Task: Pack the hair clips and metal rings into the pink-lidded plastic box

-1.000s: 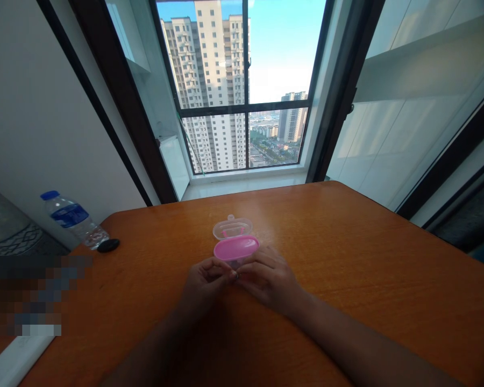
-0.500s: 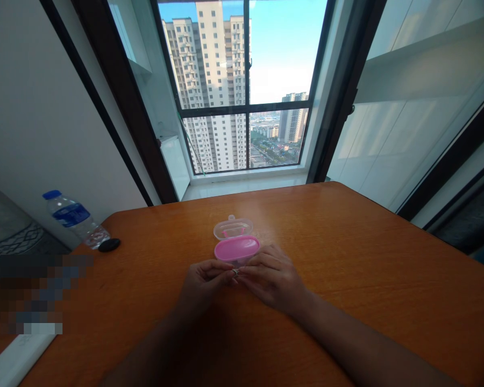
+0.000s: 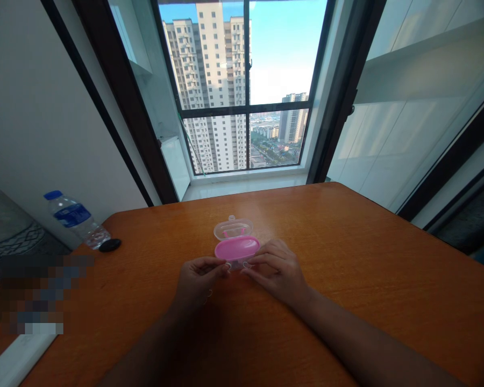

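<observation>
In front of me my left hand [image 3: 199, 279] pinches a small pale ring-shaped piece [image 3: 228, 265] between thumb and fingertips. My right hand [image 3: 276, 271] pinches a similar little loop [image 3: 246, 264]. A narrow gap separates the two sets of fingertips. A thin gold-coloured loop [image 3: 210, 293] shows by the lower side of the left hand; what it belongs to I cannot tell. Just beyond the fingers lies a small pink oval case [image 3: 237, 248], its near edge partly hidden by them. Touching its far side is a clear oval lid [image 3: 233, 229] with pink bits in it.
The hands are over a brown wooden table [image 3: 347, 242]. On the left, a tilted water bottle [image 3: 72, 215] with a blue cap is near a round black object [image 3: 110, 245]. A white bar-like object [image 3: 24, 355] lies at the lower left. Behind the table is a window [image 3: 248, 107].
My hands have drawn slightly apart from where their fingertips met, and a small loop now shows at each. The case and lid have stayed in place.
</observation>
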Available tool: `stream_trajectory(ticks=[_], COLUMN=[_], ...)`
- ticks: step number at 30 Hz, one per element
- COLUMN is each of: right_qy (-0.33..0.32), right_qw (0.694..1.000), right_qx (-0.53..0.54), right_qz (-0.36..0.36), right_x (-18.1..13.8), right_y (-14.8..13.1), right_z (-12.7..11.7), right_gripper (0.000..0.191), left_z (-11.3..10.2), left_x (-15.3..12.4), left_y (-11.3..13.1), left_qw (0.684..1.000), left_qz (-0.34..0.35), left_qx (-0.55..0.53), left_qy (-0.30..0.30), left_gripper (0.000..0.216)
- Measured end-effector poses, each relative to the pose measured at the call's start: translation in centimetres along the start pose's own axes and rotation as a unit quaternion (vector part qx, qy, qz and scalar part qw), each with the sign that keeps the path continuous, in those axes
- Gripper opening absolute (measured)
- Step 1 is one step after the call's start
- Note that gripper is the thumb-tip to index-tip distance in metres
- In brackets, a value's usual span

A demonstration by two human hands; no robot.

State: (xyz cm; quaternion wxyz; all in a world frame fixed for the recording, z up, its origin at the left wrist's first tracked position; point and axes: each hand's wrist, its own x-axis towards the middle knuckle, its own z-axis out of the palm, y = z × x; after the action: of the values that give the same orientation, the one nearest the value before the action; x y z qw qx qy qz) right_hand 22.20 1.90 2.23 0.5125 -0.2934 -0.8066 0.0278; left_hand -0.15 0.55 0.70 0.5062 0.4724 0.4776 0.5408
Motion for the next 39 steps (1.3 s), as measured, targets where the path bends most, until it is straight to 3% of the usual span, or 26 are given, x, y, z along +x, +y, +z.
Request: stream_trajectory(ticks=[14,30,33,35,39], right_qy=[-0.018,-0.080,-0.053,-0.008,0.052], right_qw=[0.996,0.994,0.996,0.996,0.976], right_qx=[0.062,0.072,0.070,0.046,0.002], right_qz=[-0.056,-0.016,0.017,0.074,0.214], right_x=[-0.6,-0.7,-0.5,-0.3,0.0], right_y=[0.1,-0.3,0.1,0.7,2.7], right_z=[1.1,1.2,1.0,1.0,1.1], right_gripper=[0.018,0.016,0.015,0.013,0.010], left_z=[0.6,0.4,0.2,0.0,-0.7], left_x=[-0.6,-0.9,-1.1,-1.2,-1.0], left_y=[-0.5,-0.5,-0.4,-0.1,0.6], left_qw=[0.995,0.992,0.991,0.979,0.905], left_qz=[-0.024,0.009,0.049,0.113,0.251], left_qx=[-0.039,0.013,0.062,0.157,0.343], left_qy=[-0.084,-0.121,-0.106,-0.064,0.012], left_gripper=[0.028,0.021,0.023,0.021,0.016])
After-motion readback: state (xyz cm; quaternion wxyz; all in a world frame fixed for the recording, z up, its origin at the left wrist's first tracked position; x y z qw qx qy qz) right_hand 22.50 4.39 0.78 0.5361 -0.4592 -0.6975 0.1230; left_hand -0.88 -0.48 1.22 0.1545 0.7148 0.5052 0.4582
